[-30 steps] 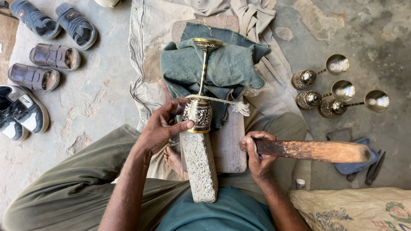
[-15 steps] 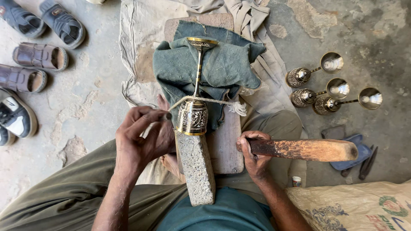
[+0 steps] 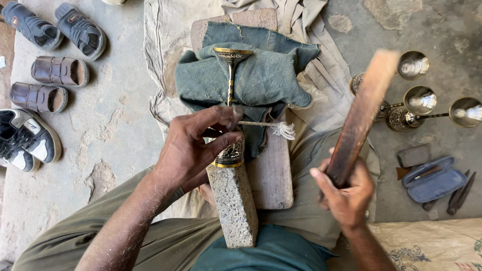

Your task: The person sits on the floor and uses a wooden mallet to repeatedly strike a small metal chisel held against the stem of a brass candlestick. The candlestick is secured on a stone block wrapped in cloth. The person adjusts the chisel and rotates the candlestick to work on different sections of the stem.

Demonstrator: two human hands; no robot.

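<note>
Half a second ago the wooden bat (image 3: pixel 362 116) lay level, pointing away to the right; now it stands raised and slanted, its far end blurred near the brass cups (image 3: pixel 419 100) on the floor. The right hand (image 3: pixel 346 193) has its grip wrapped tight round the bat's lower end. The left hand (image 3: pixel 197 145) has shifted over the brass goblet (image 3: pixel 231 100), now covering most of its engraved bowl instead of clasping it from the side.

The goblet lies on its side: its bowl sits against the top of the speckled stone block (image 3: pixel 233 203), its thin stem runs away from the person, and its round foot rests on the folded green cloth (image 3: pixel 261 78). The left grip is closed over the bowl, thumb and forefinger pinching near a thin stick (image 3: pixel 261 123) with a frayed white tip that crosses the stem. Only a dark and gold band of the bowl shows under the fingers.

The block's lower end is lost against the person's teal shirt. Under the cloth lies a worn wooden board (image 3: pixel 273 170), partly covered. Sandals and shoes (image 3: pixel 47 75) line the cracked concrete floor on the left, some cut by the edge. A blue case (image 3: pixel 434 180) lies at right.
</note>
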